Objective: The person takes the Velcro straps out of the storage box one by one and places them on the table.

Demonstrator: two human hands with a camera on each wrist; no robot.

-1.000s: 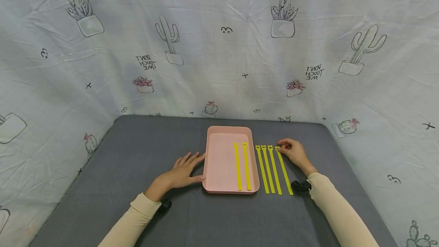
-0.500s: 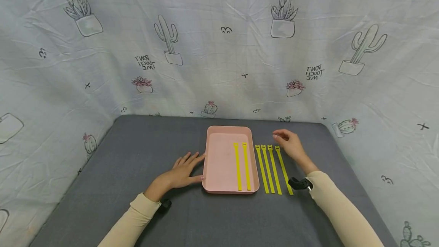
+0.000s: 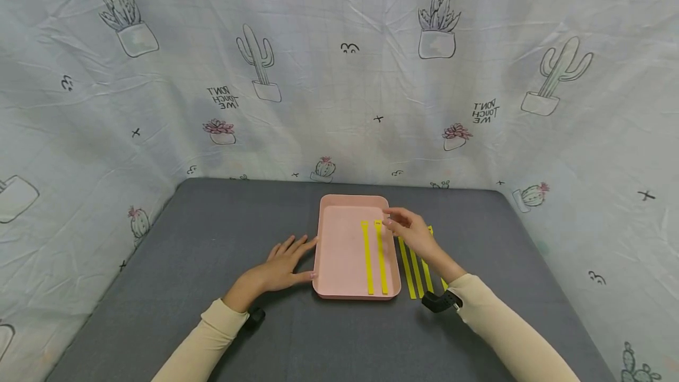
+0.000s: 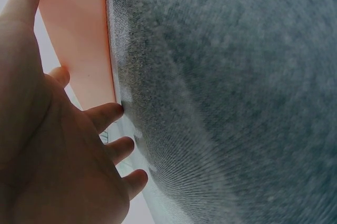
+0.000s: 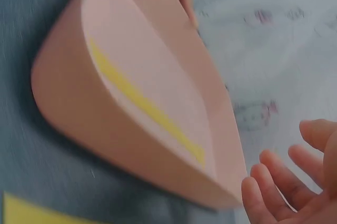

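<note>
A pink tray point(image 3: 339, 240) sits mid-table with two yellow strips point(image 3: 367, 258) lying lengthwise in its right half. Several more yellow strips point(image 3: 407, 267) lie side by side on the grey table just right of the tray, partly hidden by my right forearm. My right hand point(image 3: 405, 229) hovers over the tray's right rim near the strips' far ends, fingers relaxed and holding nothing. The right wrist view shows the same hand point(image 5: 295, 182) empty beside the tray point(image 5: 131, 145). My left hand point(image 3: 289, 255) lies flat on the table, fingers touching the tray's left wall point(image 4: 73, 39).
The grey table point(image 3: 239, 223) is walled on three sides by a cactus-print cloth point(image 3: 339, 75). Black wrist cameras point(image 3: 437, 301) sit on both sleeves. Bare table surface stretches left of the left hand and in front of the tray.
My right hand left the far end of the rightmost table strip, lifted, and moved left to above the tray's right rim. The left hand and tray stayed still.
</note>
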